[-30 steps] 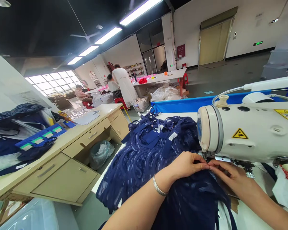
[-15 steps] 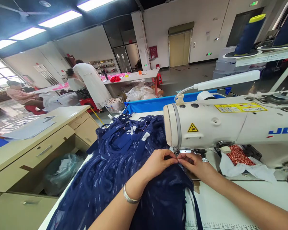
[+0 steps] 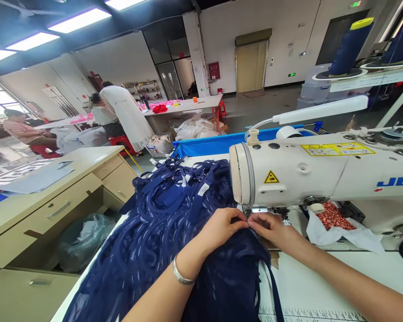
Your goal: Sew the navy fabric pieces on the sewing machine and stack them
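Both hands meet fingertip to fingertip just below the needle area of a white sewing machine. My left hand pinches the edge of a dark navy sheer garment. Opposite it, my right hand pinches the same edge; the exact bit of cloth between the fingers is too small to make out. More navy garments with straps and white labels lie heaped to the left of the machine head. A narrow navy strap hangs down toward the table's front edge.
Copper-red small pieces lie on white cloth under the machine arm. A ruler scale runs along the table front. Behind stands a blue fabric trough; at left, a desk with drawers. Several people are farther back.
The view has shifted slightly. Both hands keep their pinch at the same spot by the machine, and the garment has hardly moved.
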A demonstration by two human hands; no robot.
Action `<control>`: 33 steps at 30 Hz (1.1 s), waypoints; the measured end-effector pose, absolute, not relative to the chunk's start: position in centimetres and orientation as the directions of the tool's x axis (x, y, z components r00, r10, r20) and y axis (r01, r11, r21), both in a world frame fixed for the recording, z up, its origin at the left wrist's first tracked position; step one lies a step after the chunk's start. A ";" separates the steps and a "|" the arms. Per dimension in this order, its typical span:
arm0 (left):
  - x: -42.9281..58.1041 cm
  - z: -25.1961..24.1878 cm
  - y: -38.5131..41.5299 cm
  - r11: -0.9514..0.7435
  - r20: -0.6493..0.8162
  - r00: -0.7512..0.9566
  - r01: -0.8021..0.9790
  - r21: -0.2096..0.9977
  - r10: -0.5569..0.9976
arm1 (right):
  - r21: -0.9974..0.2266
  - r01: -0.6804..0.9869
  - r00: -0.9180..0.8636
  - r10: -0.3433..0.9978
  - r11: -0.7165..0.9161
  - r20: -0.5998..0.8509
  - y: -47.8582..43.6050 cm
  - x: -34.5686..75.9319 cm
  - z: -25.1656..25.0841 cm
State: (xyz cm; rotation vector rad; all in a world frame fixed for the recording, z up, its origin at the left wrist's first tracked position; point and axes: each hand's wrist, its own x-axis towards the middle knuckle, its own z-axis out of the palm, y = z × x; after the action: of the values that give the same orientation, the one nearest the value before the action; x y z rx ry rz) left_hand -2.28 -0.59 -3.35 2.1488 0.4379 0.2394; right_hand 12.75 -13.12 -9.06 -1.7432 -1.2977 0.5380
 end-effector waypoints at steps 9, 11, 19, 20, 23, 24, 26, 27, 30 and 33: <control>-2.1 -3.4 -0.7 -0.693 0.053 0.946 0.196 0.694 0.321 | -0.752 0.644 0.378 0.913 -0.140 0.154 -12.9 12.7 -8.8; -2.0 -3.4 -0.6 -0.731 0.069 0.953 0.177 0.659 0.294 | -0.771 0.615 0.378 0.920 -0.165 0.105 -12.9 12.5 -8.3; -2.0 -3.3 -0.8 -0.837 0.124 0.960 0.150 0.526 0.250 | -0.834 0.524 0.347 0.938 -0.174 0.023 -13.0 12.3 -7.4; -2.1 -3.3 -0.9 -0.845 0.129 0.960 0.151 0.513 0.249 | -0.836 0.523 0.344 0.939 -0.169 0.025 -13.0 12.3 -7.3; -2.0 -3.7 -1.1 -0.869 0.130 0.961 0.158 0.468 0.244 | -0.806 0.565 0.346 0.938 -0.177 0.036 -12.9 12.2 -7.4; -2.0 -3.8 -1.1 -0.882 0.125 0.962 0.165 0.442 0.243 | -0.782 0.595 0.355 0.934 -0.186 0.048 -12.9 12.2 -7.5; -1.9 -3.8 -1.2 -0.904 0.112 0.963 0.184 0.387 0.244 | -0.721 0.660 0.378 0.923 -0.210 0.077 -12.7 12.2 -8.0; -1.9 -3.8 -1.2 -0.910 0.107 0.963 0.193 0.366 0.247 | -0.677 0.696 0.406 0.909 -0.240 0.094 -12.7 12.4 -8.4; -1.9 -3.7 -1.3 -0.928 0.147 0.954 0.204 0.311 0.259 | -0.455 0.827 0.442 0.882 -0.331 0.161 -12.5 13.6 -9.8; -2.1 -3.9 -1.2 -0.958 0.160 0.963 0.180 0.223 0.218 | -0.286 0.895 0.404 0.894 -0.342 0.195 -12.5 15.2 -11.1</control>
State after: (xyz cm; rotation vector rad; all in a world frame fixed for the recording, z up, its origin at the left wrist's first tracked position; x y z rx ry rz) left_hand -2.06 -1.25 -3.90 2.9059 0.2982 0.2705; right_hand 15.17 -12.46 -11.06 -2.3201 -1.5462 -0.0046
